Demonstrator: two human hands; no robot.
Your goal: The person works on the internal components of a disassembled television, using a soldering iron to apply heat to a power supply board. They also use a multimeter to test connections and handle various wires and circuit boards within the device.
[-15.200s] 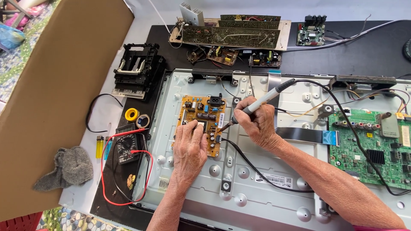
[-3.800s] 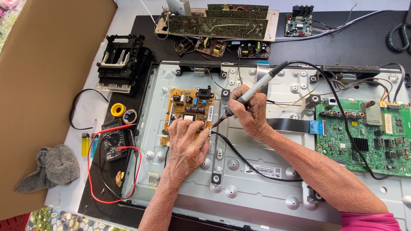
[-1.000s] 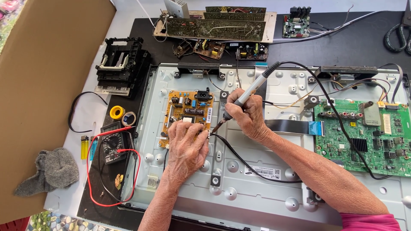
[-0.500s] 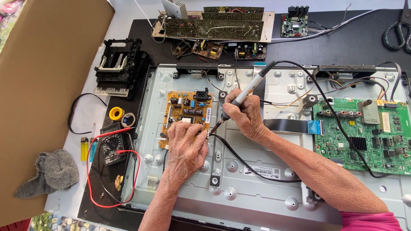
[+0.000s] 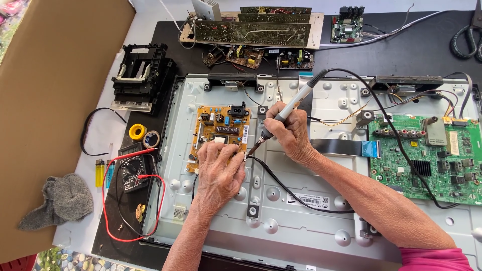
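Fingers [image 5: 279,116] of the right hand [image 5: 288,133] grip the soldering iron [image 5: 288,108] pen-like, tip at the yellow board's [image 5: 221,135] lower right corner; left hand [image 5: 218,168] fingers press closed there, steadying a black wire [image 5: 286,190].

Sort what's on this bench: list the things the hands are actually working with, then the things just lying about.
In use:
- soldering iron held in the right hand
- yellow circuit board under the left hand
- black cable whose end sits at the iron's tip

Lying about:
- multimeter with red leads
- solder spool
- yellow lighter
- grey rag
- green circuit board
- scissors
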